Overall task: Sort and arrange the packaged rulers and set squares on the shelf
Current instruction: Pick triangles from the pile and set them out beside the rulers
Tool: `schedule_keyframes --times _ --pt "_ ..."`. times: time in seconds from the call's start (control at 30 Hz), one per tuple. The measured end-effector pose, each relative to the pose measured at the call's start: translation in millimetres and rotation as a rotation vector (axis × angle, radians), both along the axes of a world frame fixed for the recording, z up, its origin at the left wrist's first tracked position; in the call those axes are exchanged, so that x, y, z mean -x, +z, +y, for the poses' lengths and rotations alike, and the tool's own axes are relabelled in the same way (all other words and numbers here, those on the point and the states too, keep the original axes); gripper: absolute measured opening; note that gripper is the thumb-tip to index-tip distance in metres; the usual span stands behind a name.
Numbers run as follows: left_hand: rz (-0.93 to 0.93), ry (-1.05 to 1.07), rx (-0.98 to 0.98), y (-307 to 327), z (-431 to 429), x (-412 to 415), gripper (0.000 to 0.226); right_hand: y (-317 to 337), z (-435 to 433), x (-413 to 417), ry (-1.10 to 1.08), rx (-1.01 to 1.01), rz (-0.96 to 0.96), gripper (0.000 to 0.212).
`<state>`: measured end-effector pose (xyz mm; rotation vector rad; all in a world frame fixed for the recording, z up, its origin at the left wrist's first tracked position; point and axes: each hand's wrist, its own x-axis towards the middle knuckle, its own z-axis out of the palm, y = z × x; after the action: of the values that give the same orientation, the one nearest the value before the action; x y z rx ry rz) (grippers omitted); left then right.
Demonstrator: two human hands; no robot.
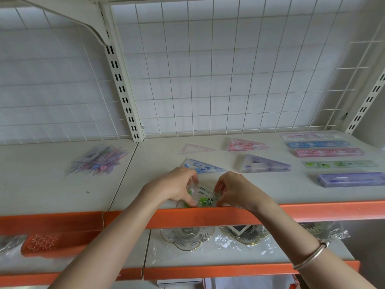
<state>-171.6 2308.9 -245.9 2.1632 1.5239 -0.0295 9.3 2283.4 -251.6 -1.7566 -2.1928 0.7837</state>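
At the shelf's front lip (pixel 325 209), head view: your left hand (pixel 177 187) and right hand (pixel 231 189) both pinch the green set-square packet (pixel 205 198), which lies flat just behind the orange edge. Risks: the slick wrapper could slide off the lip, or a push back could nudge the blue set square (pixel 203 166).

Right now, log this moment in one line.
left hand, right hand: grip green set square | at: shelf front edge | unsorted pile: left bay

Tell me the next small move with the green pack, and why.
Probably lay the green set square pack flat in front of the blue set squares and let go: left hand and right hand both pinch it there.
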Motion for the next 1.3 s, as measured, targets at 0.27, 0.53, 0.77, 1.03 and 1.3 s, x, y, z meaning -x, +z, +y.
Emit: schedule_keyframes --times 0.27,0.53,0.77,1.03,1.3 --pt "0.110 -0.037 0.060 5.2 3.9 -4.6 0.056 0.8 2.1 2.4 -0.002 0.032 -0.046 0.030" --pt "0.009 0.000 0.071 3.9 0.9 -1.3 0.058 0.3 0.5 -0.7 -0.001 0.056 0.002 0.027" --pt "-0.050 0.000 -0.026 3.1 -5.4 -4.2 0.061 -9.4 5.0 -0.9 0.034 0.040 0.141 0.024" --pt "-0.472 0.105 -0.148 -2.1 -7.1 4.1 0.031 -15.9 5.1 -5.7 -0.038 -0.144 0.332 0.021" --pt "-0.485 0.174 -0.259 -11.6 -5.4 6.9 0.023 -29.8 0.6 -7.2 -0.070 -0.355 0.266 0.020"
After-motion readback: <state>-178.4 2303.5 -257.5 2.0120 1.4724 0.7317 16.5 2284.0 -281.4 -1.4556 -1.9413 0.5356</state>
